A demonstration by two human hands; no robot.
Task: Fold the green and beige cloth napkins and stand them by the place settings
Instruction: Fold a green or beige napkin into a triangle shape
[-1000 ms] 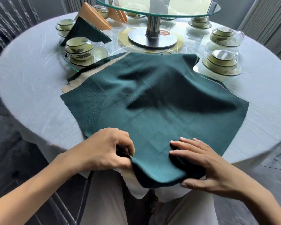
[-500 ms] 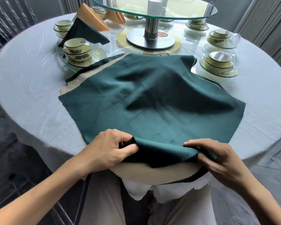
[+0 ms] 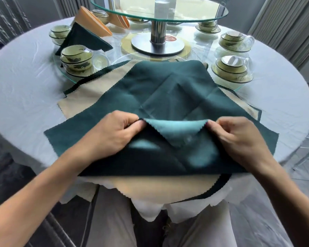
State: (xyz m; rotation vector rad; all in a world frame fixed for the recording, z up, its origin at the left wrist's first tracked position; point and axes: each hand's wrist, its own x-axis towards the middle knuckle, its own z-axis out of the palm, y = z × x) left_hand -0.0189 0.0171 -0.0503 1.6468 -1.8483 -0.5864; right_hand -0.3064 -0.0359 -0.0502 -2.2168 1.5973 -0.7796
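Note:
A dark green napkin [image 3: 168, 90] lies spread on the round table, on top of a beige napkin [image 3: 89, 95] and more cloths beneath. Its near corner is folded up toward the middle, showing a lighter underside [image 3: 177, 132]. My left hand [image 3: 112, 134] pinches the fold's left end and my right hand [image 3: 239, 139] pinches its right end. A folded green napkin [image 3: 82, 38] and a folded orange napkin [image 3: 91, 20] stand at the far left by stacked bowls.
Stacked bowls and cups [image 3: 75, 57] sit at the left and others [image 3: 232, 66] at the right on a glass ring. A glass turntable [image 3: 159, 9] on a steel post stands at the centre. The white tablecloth [image 3: 21, 90] hangs over the near edge.
Both hands have lifted the green napkin's near corner and carried it forward over the cloth, making a wider fold. More of the beige napkin shows at the near edge.

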